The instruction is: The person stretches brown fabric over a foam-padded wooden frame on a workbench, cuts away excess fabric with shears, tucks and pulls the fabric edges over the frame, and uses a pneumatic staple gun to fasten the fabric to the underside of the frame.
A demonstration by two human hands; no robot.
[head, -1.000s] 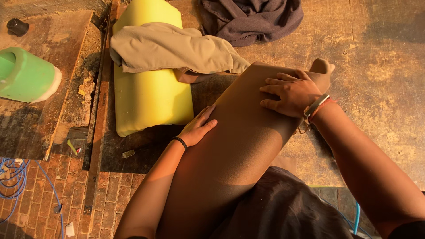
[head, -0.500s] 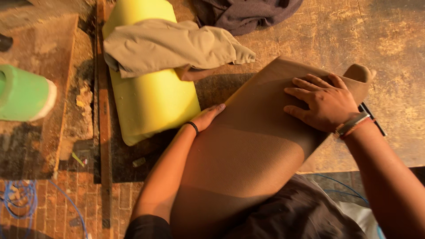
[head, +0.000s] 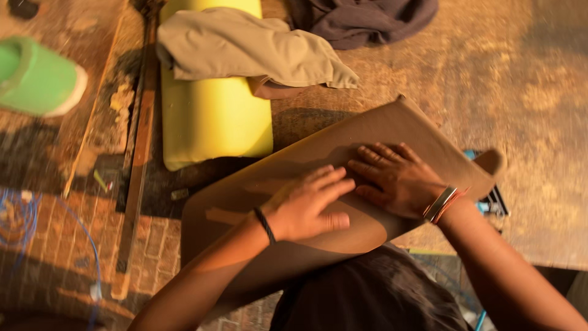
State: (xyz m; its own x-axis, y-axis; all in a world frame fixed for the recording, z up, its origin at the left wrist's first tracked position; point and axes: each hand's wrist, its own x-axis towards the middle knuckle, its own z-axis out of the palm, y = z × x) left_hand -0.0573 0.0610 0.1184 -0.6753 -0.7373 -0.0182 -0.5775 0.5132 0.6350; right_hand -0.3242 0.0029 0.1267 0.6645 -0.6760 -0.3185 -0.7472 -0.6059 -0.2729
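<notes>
A large brown curved sheet (head: 392,132), like stiff leather or card, lies across my lap and over the rough floor. My left hand (head: 309,205) rests flat on its middle with fingers spread; a dark band circles that wrist. My right hand (head: 392,178) presses flat on the sheet just right of the left, fingers pointing left, with bangles at the wrist. Both palms lie on the sheet and neither grips it.
A yellow foam block (head: 211,119) lies ahead, with a beige cloth (head: 245,49) draped over it. A dark cloth (head: 361,18) sits at the top. A green tub (head: 33,76) stands at left. A wooden strip (head: 138,153) and blue cable (head: 18,214) lie on the brick floor.
The sheet has swung from upright to lying more crosswise. My left hand moved from its left edge onto its middle, and my right hand slid left beside it.
</notes>
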